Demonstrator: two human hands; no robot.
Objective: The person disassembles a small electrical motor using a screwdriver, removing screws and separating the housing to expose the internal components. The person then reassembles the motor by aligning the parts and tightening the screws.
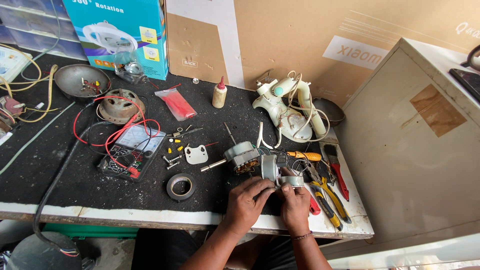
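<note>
My left hand [246, 201] and my right hand [295, 204] meet near the bench's front edge, both gripping a small grey metal motor part [280, 173]. Just behind it lies a fan motor [241, 156] with a bare shaft that points left. The fingers of both hands are curled around the part, which hides its underside.
A roll of black tape [180, 186], a multimeter [131, 151] with red leads, loose screws and a white plate [196, 154] lie to the left. Pliers [327, 195], screwdrivers and a brush [336, 170] lie right. A white fan housing [286, 108], a glue bottle [219, 93] and boxes stand behind. A grey cabinet [410, 150] is to the right.
</note>
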